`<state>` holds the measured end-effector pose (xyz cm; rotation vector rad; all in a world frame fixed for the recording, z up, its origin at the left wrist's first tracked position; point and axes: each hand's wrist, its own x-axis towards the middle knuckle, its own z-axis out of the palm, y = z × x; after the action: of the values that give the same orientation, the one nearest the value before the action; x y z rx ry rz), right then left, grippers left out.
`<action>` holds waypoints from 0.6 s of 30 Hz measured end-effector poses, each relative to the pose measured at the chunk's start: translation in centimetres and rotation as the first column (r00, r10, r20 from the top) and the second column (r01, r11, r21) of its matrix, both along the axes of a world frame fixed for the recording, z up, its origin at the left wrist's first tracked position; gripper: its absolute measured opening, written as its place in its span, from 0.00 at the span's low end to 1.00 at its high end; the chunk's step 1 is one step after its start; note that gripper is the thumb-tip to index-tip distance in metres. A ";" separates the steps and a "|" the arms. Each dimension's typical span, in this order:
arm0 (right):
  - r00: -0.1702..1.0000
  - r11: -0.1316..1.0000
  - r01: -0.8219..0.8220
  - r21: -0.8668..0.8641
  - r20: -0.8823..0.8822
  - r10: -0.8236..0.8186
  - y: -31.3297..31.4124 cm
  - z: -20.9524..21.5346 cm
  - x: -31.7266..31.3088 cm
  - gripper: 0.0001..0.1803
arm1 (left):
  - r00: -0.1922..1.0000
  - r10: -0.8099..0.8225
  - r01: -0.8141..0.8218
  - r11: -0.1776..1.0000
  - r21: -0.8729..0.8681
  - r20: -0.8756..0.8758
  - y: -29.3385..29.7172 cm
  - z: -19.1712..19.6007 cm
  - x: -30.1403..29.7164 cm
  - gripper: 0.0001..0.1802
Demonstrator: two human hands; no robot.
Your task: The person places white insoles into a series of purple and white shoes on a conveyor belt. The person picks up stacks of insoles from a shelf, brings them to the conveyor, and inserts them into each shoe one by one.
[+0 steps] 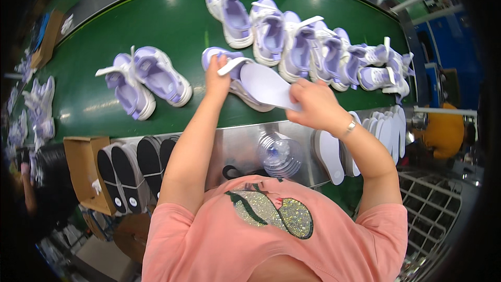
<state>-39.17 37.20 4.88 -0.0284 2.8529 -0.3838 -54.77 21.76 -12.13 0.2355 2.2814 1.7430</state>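
Insole (265, 86) just inside belt edge (229, 118)

Green worktop (177, 21), row of lavender shoes (298, 47), separate pair (156, 77)

I see a salmon-pink T-shirt (209, 245) with a rounded neckline (279, 255) and short, loose sleeves (385, 232). On its front, glittering sequins make two rounded shapes (298, 219), silvery and gold, with dark green edging. A silvery bracelet (351, 126) circles the wrist of the right hand (315, 104).
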 end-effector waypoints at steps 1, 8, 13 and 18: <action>0.998 0.991 0.066 -0.113 0.018 -0.064 1.0 1.1 1.5 0.17 | 1.000 -0.003 0.003 1.000 -0.001 -0.017 -0.3 0.5 -0.5 0.17; 0.783 0.779 0.604 -0.171 -0.053 -0.619 3.8 -2.6 21.1 0.19 | 0.930 0.029 -0.105 0.976 -0.190 -0.366 -2.3 4.3 -7.0 0.12; 0.815 0.791 0.579 0.196 -0.141 -0.562 1.8 -5.5 25.7 0.20 | 0.389 -0.047 -0.449 0.862 -0.234 -0.920 2.0 10.5 -5.5 0.20; 0.806 0.853 0.505 -0.133 -0.280 -0.521 3.9 -5.0 18.1 0.14 | 0.712 -0.484 0.062 0.766 -0.640 -0.510 6.3 6.3 -5.1 0.32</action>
<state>-21.06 41.14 -0.14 0.7600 3.1209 -0.6065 -59.88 28.10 -5.83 1.1652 2.9042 0.7634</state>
